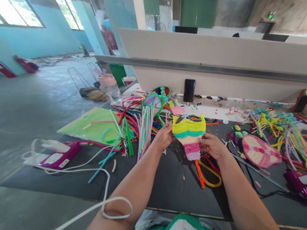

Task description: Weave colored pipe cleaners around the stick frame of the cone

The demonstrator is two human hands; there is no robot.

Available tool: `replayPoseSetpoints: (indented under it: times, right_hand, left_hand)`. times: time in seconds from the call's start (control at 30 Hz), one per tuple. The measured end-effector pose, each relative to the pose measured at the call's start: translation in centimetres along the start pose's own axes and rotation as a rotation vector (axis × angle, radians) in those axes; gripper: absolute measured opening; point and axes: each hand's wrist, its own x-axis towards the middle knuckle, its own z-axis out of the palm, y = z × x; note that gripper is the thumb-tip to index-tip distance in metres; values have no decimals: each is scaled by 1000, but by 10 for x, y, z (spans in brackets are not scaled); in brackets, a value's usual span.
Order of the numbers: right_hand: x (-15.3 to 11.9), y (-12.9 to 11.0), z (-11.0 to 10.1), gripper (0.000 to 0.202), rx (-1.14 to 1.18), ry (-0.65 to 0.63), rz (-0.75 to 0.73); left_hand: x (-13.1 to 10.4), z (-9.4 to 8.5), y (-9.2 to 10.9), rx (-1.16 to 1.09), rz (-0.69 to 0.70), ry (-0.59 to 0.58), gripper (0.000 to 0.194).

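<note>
A striped piece of fuzzy craft stems [189, 133], yellow at the top, then teal, cream, pink and lilac, is held up above the dark table. My left hand [164, 136] pinches its left edge. On the right edge, the fingers of my right hand [211, 146] are closed. Below the piece, partly under my right hand, lie a yellow loop [211, 176] and an orange strip [200, 175]. Left of the piece stands a green-rimmed craft [152, 104] with long pastel stems hanging from it.
A purple power strip [61, 155] with a white cable lies at the left, near a green sheet [92, 124]. A pink oval craft [261, 151] and colourful stems lie at the right. A phone [189, 90] and a bottle [111, 87] stand at the back.
</note>
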Motion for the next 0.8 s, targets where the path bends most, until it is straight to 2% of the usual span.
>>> replayPoseSetpoints:
  times: [0.17, 0.23, 0.3, 0.37, 0.47, 0.57, 0.63, 0.67, 0.77, 0.8]
  right_hand:
    - [-1, -2, -1, 31, -64, -15, 6]
    - [-7, -4, 2, 32, -165, -77, 25]
    - [-17, -4, 5, 37, -360, -158, 5]
    - [-29, 2, 5, 39, -618, -215, -137]
    - [-44, 24, -4, 38, -1135, -181, -335]
    - [-56, 52, -22, 33, -1558, 1, -558]
    - [-62, 65, -34, 39, -1708, 113, -645]
    - [-65, 69, -41, 41, -1747, 128, -687]
    - [-73, 72, -61, 39, -1770, 32, -855]
    - [-76, 72, -68, 38, -1761, 38, -902]
  left_hand:
    - [4, -8, -6, -20, 6, 38, 37]
    - [6, -11, -7, -19, 3, 70, 35]
    - [6, -13, -8, -31, -20, 70, 33]
    - [6, -15, -9, -48, -94, -1, 33]
    - [6, -15, -12, -18, -155, -12, 30]
    - [5, -13, -20, 19, -178, -5, 29]
    - [5, -12, -26, 47, -186, -2, 30]
    - [5, -12, -29, 63, -191, -4, 30]
    - [7, -12, -34, 126, -196, -6, 30]
    - [8, -13, -35, 155, -193, -2, 30]
